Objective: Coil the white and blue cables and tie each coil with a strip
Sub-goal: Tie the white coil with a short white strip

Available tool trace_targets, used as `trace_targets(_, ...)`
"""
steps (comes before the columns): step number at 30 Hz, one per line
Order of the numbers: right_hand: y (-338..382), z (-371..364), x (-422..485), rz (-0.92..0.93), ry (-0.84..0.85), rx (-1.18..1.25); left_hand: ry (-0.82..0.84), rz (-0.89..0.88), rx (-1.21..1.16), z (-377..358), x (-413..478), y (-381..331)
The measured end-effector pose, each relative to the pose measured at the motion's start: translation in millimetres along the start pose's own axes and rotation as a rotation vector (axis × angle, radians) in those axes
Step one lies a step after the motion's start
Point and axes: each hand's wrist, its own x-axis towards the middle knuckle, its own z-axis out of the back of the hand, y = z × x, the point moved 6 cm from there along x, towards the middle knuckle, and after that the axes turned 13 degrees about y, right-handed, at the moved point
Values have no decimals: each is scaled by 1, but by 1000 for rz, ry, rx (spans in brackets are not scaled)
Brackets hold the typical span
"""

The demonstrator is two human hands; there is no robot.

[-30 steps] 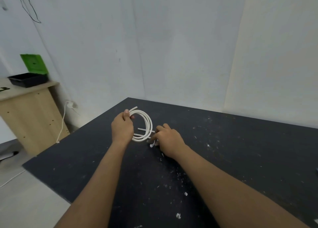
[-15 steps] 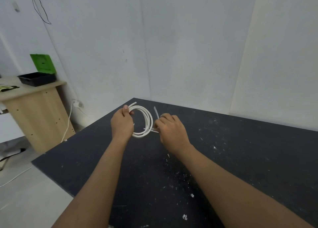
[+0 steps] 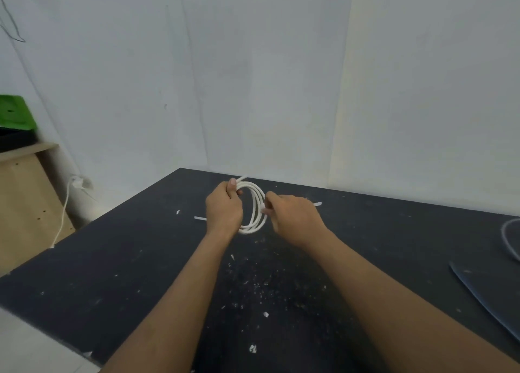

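Currently tying the white coil (image 3: 254, 204), which is standing upright just over the far middle of the table (image 3: 112, 274). Left hand (image 3: 224, 208) is gripping its left side. Right hand (image 3: 292, 218) is pinching the strip (image 3: 317, 204) at its right side. Next move, as I judge it: pulling the strip tight. The blue cable (image 3: 508, 237) is lying uncoiled at the right edge.

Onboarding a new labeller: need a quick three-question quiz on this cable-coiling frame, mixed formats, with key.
1. True or false: the white coil lies flat on the table, untouched.
2. Which hand grips the coil's upper end? A) left hand B) right hand C) neither
3. Fill in: the bluish cable lies at the table's ___ edge.
Key: 1 false, the left hand grips it. 2 A. 3 right.
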Motion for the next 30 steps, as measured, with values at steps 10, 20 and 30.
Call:
trace_targets(10,-60,33,-55,-219,11,123,239,-146,-6,-102,-42,-51)
trace_targets(20,-94,60,-110,-292,-63,-134,410,-259,39,-157,-70,-92)
trace_targets(30,-111,54,-144,-339,-128,-4,474,-240,108,-186,-90,-109)
